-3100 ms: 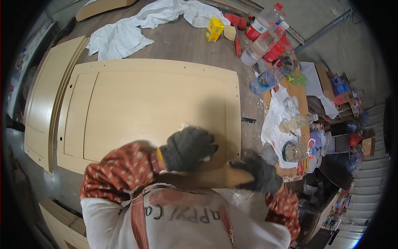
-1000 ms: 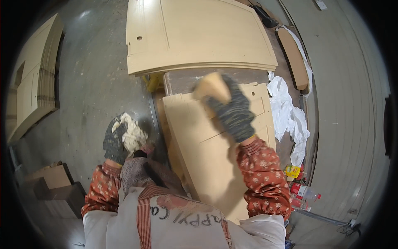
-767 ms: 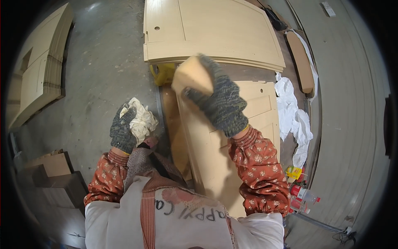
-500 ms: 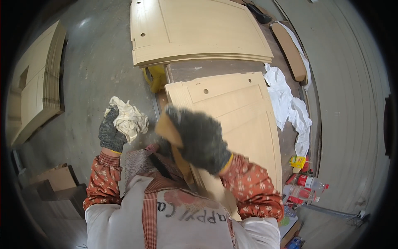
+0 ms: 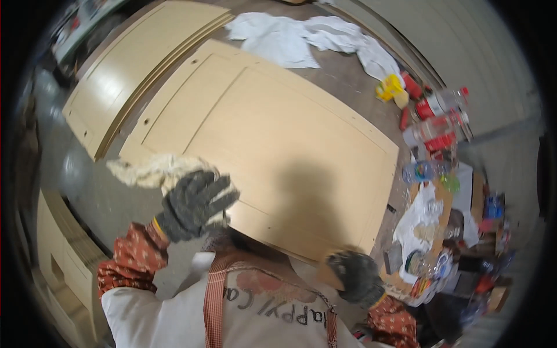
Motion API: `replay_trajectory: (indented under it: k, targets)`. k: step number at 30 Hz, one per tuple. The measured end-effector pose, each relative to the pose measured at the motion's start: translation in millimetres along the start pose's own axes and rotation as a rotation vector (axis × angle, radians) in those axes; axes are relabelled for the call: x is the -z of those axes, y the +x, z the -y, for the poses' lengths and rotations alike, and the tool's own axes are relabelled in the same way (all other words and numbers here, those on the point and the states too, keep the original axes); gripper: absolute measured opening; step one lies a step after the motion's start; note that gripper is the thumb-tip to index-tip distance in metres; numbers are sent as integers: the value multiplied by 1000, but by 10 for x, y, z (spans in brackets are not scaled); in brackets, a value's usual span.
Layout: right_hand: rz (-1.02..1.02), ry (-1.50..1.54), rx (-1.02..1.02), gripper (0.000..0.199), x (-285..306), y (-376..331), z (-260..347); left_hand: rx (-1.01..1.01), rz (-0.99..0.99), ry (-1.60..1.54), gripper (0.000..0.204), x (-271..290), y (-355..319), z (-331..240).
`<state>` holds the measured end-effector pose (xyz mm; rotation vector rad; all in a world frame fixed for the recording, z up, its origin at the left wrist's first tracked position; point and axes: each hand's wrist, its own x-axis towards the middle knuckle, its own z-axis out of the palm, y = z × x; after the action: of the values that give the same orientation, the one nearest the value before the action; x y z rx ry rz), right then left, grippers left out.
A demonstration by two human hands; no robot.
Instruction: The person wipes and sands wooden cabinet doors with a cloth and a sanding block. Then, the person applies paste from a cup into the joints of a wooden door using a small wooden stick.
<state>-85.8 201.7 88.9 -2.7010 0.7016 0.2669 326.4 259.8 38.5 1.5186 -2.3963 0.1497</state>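
Panel of smooth cream board, rectangular with recessed fields [image 5: 261, 127], lay mid-scene on the dark brown worktable [image 5: 354, 87], just right of a stack of flat cream boards [image 5: 145, 58], left of the clear plastic bottles with red labels [image 5: 439, 104]. Long axis ran slantwise, far left to near right; the end with small dark round holes [image 5: 145, 122] pointed far left.

Your left hand [image 5: 194, 206], dark grey knit glove, was at the panel's near edge, fingers stretched and partly spread over a crumpled cream cloth [image 5: 148, 171]; couldn't tell whether they gripped or only pressed it. Your right hand [image 5: 357, 275], same glove, was curled round a tan block [image 5: 329, 275] by the near right corner; blur hid whether block met panel.

Risks, my call: the cloth's loose tail trailed left across the panel's left corner, so it could have snagged there and slipped your hold if that was light. Tipping the block inward might have dented the near edge. A hard leftward push might have slid the panel into the stack. Your shadow [image 5: 307, 191] could have masked flaws.
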Motion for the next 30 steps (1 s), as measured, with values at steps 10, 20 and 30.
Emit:
replay_trajectory:
  k: [10,20,30]
  targets:
    - [-581,-434,-909,76,-583,-907,-1058,-174,-106,275,37,-142,-81,-498]
    - [-827,157,-98,39,-164,-662,-1196,-154,114,294,43,1302,152,-916]
    - [-1502,267,-135,33,534,42,-1483,201,-434,40,34,2893,271,22]
